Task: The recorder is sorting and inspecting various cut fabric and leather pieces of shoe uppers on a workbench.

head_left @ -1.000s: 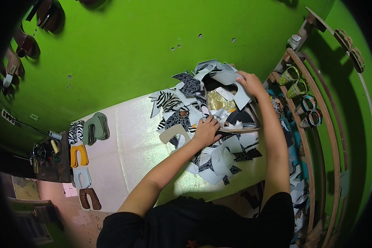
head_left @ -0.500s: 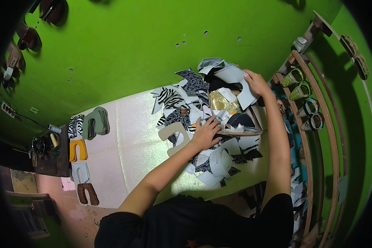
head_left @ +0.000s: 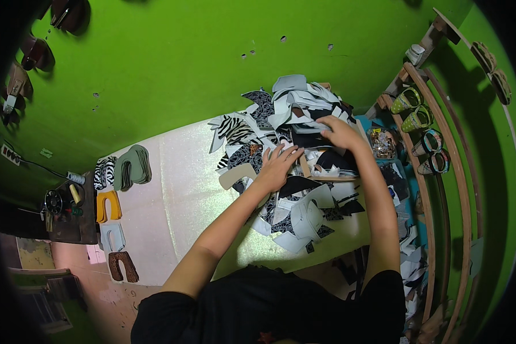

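Observation:
A heap of cut leather-like scraps [head_left: 307, 215], in white, grey, black and zebra pattern, covers the right part of the table. My left hand [head_left: 276, 169] lies on its middle, fingers spread over the pieces and closed on nothing. Farther right, my right hand [head_left: 344, 135] has thumb and fingers at the edge of a grey cut piece [head_left: 309, 127], under a stack of pale curved pieces [head_left: 304, 100]; the grip is partly hidden. A beige U-shaped piece [head_left: 237, 176] is beside my left forearm. Between my hands, a cardboard edge [head_left: 332, 178] shows among the scraps.
Sorted U-shaped stacks line the table's left end: green [head_left: 133, 168], zebra, yellow [head_left: 109, 206], white and brown spotted [head_left: 123, 267]. A green wall [head_left: 183, 69] bounds the far side. At right stands a wooden rack [head_left: 424, 200] with sandals [head_left: 417, 118], beside bins of scraps.
My right hand has come nearer and to the left. The pale pieces it held now lie in a stack at the back of the heap. My left hand has shifted slightly left and away.

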{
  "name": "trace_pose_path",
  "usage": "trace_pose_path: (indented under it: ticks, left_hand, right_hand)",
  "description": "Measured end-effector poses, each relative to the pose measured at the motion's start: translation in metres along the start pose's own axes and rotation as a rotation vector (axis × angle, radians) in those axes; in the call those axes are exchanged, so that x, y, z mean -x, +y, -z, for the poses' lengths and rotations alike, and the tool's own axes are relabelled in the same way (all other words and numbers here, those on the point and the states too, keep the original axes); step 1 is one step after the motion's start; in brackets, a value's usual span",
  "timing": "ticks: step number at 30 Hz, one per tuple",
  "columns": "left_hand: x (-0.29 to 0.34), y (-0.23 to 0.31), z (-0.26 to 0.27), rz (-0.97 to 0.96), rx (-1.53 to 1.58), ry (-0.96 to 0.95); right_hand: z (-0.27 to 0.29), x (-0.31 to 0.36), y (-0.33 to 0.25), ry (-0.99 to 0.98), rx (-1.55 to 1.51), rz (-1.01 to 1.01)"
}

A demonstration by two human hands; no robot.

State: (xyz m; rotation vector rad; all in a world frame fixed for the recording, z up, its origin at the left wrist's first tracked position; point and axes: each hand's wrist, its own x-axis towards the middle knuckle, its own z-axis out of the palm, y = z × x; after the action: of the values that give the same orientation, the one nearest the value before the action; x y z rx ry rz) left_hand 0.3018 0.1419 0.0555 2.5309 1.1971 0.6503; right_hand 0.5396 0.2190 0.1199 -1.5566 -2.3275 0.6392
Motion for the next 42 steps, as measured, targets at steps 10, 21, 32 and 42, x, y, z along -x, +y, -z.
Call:
trace_pose_path:
  ticks: [10, 21, 32, 42]
  left_hand:
    - [0.054, -0.018, 0.004, 0.364, 0.088, -0.017]
    - [0.106, -0.014, -0.009, 0.519, 0.119, -0.072]
    - [0.129, -0.017, -0.014, 0.538, 0.371, 0.062]
    - [0.137, -0.047, -0.003, 0.789, 0.762, 0.412]
  right_hand:
    - [-0.056, 0.028, -0.029, 0.157, 0.426, -0.040]
    - [-0.078, 0.016, -0.012, 0.422, 0.354, -0.059]
    - [-0.082, 0.037, -0.038, 0.451, 0.258, -0.131]
    - [-0.087, 0.060, -0.047, 0.391, -0.023, -0.187]
